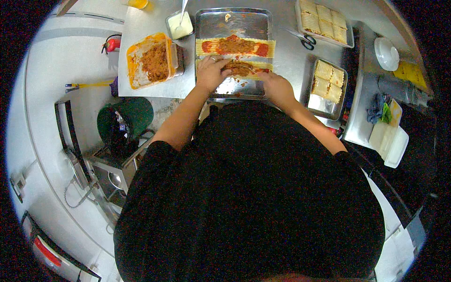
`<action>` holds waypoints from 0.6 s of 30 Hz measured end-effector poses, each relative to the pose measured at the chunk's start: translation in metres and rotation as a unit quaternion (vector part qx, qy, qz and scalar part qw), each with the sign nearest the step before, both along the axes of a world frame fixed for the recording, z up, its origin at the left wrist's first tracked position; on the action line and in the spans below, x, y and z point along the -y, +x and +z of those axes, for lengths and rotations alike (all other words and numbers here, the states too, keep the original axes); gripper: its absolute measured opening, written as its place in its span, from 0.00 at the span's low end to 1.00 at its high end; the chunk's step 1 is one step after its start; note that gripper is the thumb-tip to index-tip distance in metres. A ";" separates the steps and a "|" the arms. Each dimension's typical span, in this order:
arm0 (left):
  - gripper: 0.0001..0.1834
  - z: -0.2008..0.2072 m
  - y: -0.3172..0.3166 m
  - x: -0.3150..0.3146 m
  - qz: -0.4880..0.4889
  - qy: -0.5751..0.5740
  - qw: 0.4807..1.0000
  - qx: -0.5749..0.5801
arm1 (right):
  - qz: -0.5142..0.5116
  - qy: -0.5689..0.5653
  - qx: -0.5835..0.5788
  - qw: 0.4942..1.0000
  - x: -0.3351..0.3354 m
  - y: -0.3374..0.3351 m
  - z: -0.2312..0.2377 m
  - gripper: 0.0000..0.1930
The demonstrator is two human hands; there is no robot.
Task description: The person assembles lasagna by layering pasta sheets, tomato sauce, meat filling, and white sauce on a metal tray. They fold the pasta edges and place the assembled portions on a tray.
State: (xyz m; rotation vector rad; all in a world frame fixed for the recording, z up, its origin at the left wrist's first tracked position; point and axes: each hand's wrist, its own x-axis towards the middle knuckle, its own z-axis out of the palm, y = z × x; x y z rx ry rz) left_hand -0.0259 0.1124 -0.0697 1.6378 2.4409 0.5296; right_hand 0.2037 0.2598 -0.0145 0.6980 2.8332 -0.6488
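Two ridged lasagna sheets lie crosswise in a metal tray. The far lasagna sheet (237,46) is flat, with minced filling along its middle and red sauce near both ends. On the near lasagna sheet (242,68) sits more brown minced filling. My left hand (211,74) rests over that sheet's left end, fingers stretched toward the filling and the thumb apart from them. At its right end, my right hand (278,88) pinches the sheet's edge between thumb and fingers. Crumbs of filling are scattered on the metal tray (235,24) around the near sheet.
Left of the tray stand a plastic tub (136,75) of minced filling and a container of white sauce (180,26) with a utensil. Scissors (307,41) lie to the right, beside two trays of filled pasta rolls (324,23). A green bin (141,113) stands below left.
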 end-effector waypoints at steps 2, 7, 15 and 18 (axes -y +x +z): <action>0.20 -0.004 -0.005 -0.002 -0.039 -0.012 0.999 0.006 | 0.027 0.007 -0.029 0.999 0.007 -0.004 -0.007 0.19; 0.18 -0.004 -0.008 -0.002 -0.019 -0.013 1.000 0.006 | 0.042 0.026 -0.077 0.996 0.005 -0.009 0.004 0.17; 0.15 -0.009 -0.004 -0.006 -0.032 -0.017 0.998 0.049 | 0.064 0.038 0.023 0.997 0.015 -0.002 0.013 0.17; 0.19 -0.012 -0.006 -0.011 -0.044 -0.032 0.998 0.034 | 0.047 0.036 0.013 0.998 0.017 -0.005 0.016 0.16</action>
